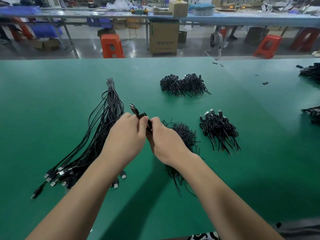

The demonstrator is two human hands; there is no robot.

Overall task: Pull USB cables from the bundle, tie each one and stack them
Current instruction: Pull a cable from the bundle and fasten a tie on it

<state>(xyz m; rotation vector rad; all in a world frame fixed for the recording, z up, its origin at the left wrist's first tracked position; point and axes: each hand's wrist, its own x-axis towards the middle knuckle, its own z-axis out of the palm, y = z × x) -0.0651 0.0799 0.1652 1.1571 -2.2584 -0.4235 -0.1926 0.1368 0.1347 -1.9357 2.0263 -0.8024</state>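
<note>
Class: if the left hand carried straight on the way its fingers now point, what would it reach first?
The left hand points up and right. Beyond the cable it holds, bare green table follows; the far pile of tied cables probably comes first, though depth is unclear.

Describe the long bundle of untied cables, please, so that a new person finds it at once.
On the green table, look left of the two hands. The untied bundle lies there, running away from the person, bound near its far end. Unlike the small coiled piles on the right, its cables lie long and straight.

Cardboard box (163, 38) under far bench: blurred print, maybe "OFOR"; nothing else legible.
</note>
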